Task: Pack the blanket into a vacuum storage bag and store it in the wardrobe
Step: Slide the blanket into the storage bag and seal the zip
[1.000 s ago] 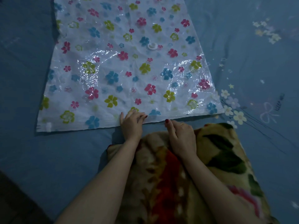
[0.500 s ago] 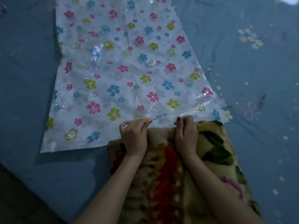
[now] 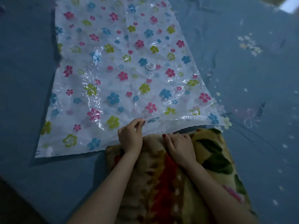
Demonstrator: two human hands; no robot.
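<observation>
Now the left hand [image 3: 131, 138] is pinching the near open edge of the vacuum storage bag [image 3: 123, 81] between thumb and curled fingers, holding the top layer of plastic slightly off the layer beneath. Just beside it, the right hand [image 3: 181, 147] is lying on the leading end of the folded blanket [image 3: 215, 159], its fingers bent and pressing into the plush, though whether they are actually gripping a fold is hard to tell from this angle; a ring is showing on one finger and the nails are painted dark red. Both forearms are reaching forward over the blanket, which is sitting at the mouth of the bag, its front edge touching the lifted rim and the rest of it lying outside the bag, towards the person. It is thick and patterned in yellow, red and green with large leaves. Beyond the hands, the bag is spreading flat and away from the person, clear plastic printed with pink, blue and green flowers, with a round white valve [image 3: 151, 66] near its middle. Everything is resting on a blue bedsheet [image 3: 258, 78] scattered with small pale flowers and stars.
</observation>
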